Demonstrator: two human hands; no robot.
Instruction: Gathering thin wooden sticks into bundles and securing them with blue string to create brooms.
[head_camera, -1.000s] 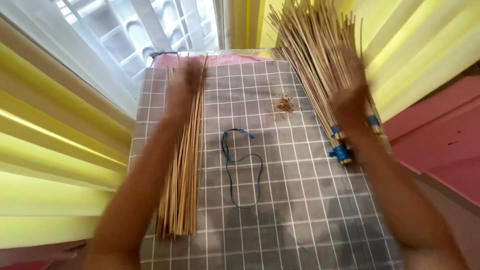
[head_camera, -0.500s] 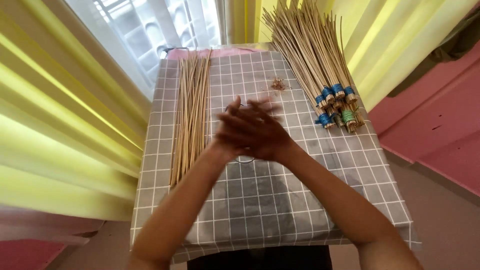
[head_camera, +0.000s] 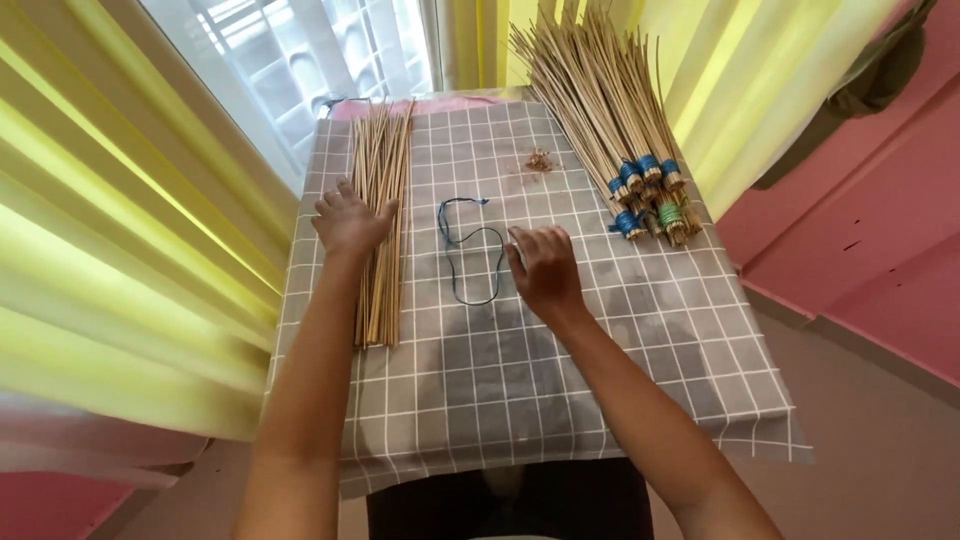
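Note:
A loose row of thin bamboo sticks lies lengthwise on the left of the grey checked tablecloth. My left hand rests flat on these sticks, fingers spread. A blue cord lies looped in the middle of the table. My right hand lies palm down just right of the cord, its fingertips close to the loop; it holds nothing. Several bundles of sticks, tied with blue and green bands, lie at the far right.
A small pile of brown shavings sits near the far middle. Yellow curtains hang to the left and the far right. A window is behind the table. A pink wall stands to the right.
My hands were pressed together over the table's middle. They have parted: the left went to the loose sticks, the right came down beside the blue cord.

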